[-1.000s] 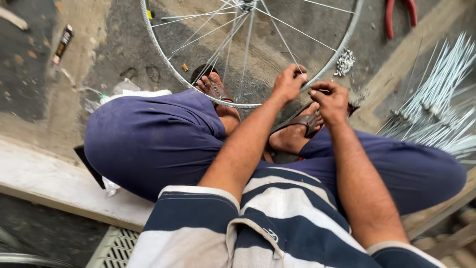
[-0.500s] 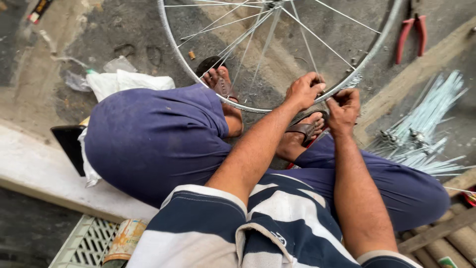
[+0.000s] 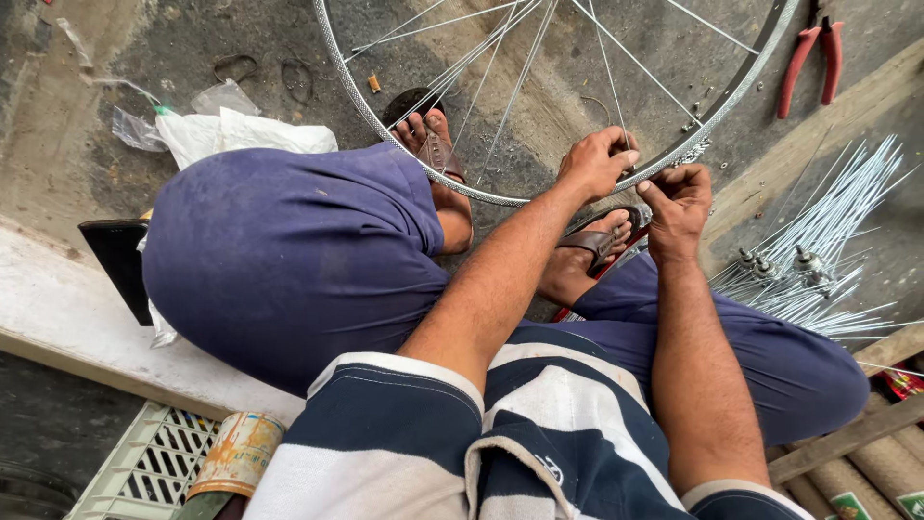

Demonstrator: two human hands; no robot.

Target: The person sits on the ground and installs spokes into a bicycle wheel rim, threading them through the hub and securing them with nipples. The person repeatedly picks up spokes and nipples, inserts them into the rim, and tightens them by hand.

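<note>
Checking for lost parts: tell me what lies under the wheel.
Through the wheel spokes: bare concrete floor, a sandalled foot, small scraps. Both hands cover the rim's near part, so what lies beneath them is hidden.

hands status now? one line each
Left hand: closed, fingers pinched on a spoke right at the wheel rim.
Right hand: closed in a fist against the rim's lower edge; whether it holds anything cannot be told.

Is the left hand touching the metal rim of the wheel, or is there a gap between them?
Touching. In the head view, the left hand rests on the inner edge of the wheel rim, its fingers curled over the metal with no gap visible.
</note>
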